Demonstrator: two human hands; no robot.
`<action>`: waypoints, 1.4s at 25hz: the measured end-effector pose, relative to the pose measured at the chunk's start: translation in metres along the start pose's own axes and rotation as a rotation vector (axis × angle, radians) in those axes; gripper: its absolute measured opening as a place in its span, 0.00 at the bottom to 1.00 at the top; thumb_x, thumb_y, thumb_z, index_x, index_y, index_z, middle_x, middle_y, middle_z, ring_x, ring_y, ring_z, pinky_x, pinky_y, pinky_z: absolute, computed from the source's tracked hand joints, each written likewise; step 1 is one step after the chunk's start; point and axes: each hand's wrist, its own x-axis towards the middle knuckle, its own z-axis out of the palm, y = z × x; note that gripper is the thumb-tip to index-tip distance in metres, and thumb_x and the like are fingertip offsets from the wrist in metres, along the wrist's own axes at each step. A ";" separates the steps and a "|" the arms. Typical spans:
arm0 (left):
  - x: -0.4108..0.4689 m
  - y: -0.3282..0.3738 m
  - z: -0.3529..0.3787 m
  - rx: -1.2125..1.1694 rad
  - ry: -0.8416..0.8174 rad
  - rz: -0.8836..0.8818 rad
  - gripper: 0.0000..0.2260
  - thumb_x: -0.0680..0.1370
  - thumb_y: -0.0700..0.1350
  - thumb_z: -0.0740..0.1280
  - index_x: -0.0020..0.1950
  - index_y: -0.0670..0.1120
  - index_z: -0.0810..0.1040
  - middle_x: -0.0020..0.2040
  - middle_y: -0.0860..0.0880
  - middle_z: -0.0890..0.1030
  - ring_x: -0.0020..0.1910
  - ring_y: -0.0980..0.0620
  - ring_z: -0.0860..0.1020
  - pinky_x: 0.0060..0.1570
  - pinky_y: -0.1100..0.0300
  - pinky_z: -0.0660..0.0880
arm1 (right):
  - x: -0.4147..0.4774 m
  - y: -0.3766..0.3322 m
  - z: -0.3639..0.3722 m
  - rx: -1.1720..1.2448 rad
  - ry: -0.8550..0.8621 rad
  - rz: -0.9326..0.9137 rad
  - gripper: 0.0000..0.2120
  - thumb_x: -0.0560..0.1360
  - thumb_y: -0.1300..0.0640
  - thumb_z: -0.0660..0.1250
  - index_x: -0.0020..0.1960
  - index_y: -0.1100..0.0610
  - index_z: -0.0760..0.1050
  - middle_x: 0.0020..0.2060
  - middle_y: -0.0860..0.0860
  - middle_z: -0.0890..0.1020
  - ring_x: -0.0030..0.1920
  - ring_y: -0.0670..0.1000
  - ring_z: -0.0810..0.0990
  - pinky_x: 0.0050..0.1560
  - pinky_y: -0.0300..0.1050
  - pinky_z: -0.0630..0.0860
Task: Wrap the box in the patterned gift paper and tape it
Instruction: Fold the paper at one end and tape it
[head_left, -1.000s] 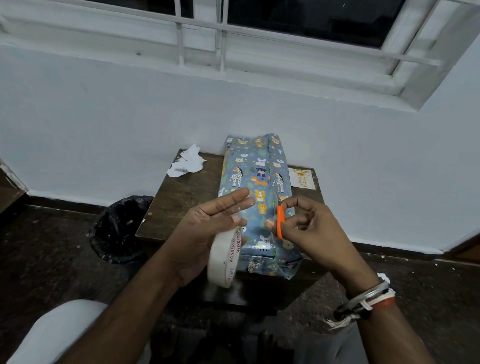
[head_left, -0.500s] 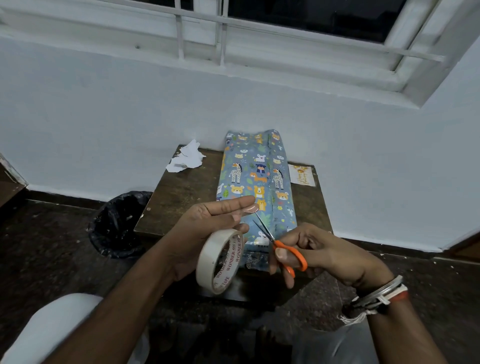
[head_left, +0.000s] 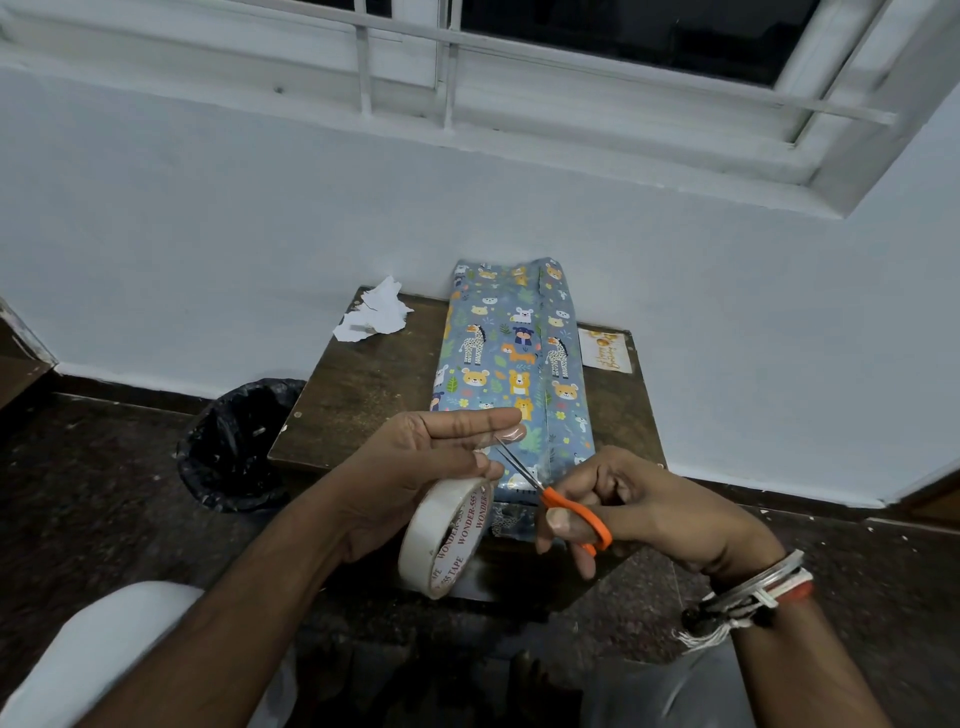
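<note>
The box, covered in blue gift paper with cartoon animals, lies lengthwise on a small dark wooden table. In front of it my left hand holds a roll of clear tape and pinches a pulled strip of tape at the fingertips. My right hand grips orange-handled scissors. Their thin blades point up and left and reach the tape strip just below my left fingertips.
Torn white paper scraps lie at the table's far left corner. A small greeting card sits to the right of the box. A black-lined waste bin stands on the floor left of the table. A wall rises behind.
My right hand dropped lower and turned the scissors, so the blades now point up at the tape strip. The tape roll sank slightly with my left hand.
</note>
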 end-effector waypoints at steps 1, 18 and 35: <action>0.000 0.001 0.001 -0.004 0.000 -0.003 0.19 0.72 0.29 0.71 0.59 0.45 0.86 0.61 0.45 0.84 0.44 0.55 0.85 0.45 0.65 0.79 | 0.000 0.000 0.000 -0.001 0.000 0.000 0.14 0.76 0.46 0.70 0.48 0.56 0.86 0.30 0.51 0.83 0.32 0.52 0.73 0.36 0.44 0.66; -0.001 0.003 -0.002 0.048 -0.061 -0.033 0.19 0.71 0.32 0.72 0.59 0.49 0.86 0.62 0.46 0.84 0.47 0.57 0.84 0.47 0.66 0.80 | -0.001 0.003 -0.004 0.035 -0.033 0.021 0.05 0.80 0.62 0.69 0.50 0.61 0.84 0.31 0.52 0.84 0.32 0.42 0.80 0.42 0.31 0.73; 0.002 0.000 -0.007 0.112 -0.050 0.073 0.26 0.69 0.31 0.71 0.63 0.53 0.84 0.66 0.51 0.82 0.48 0.50 0.85 0.50 0.60 0.82 | 0.003 0.004 0.004 -0.037 -0.046 0.025 0.10 0.77 0.58 0.74 0.58 0.59 0.85 0.37 0.54 0.86 0.39 0.47 0.82 0.45 0.36 0.76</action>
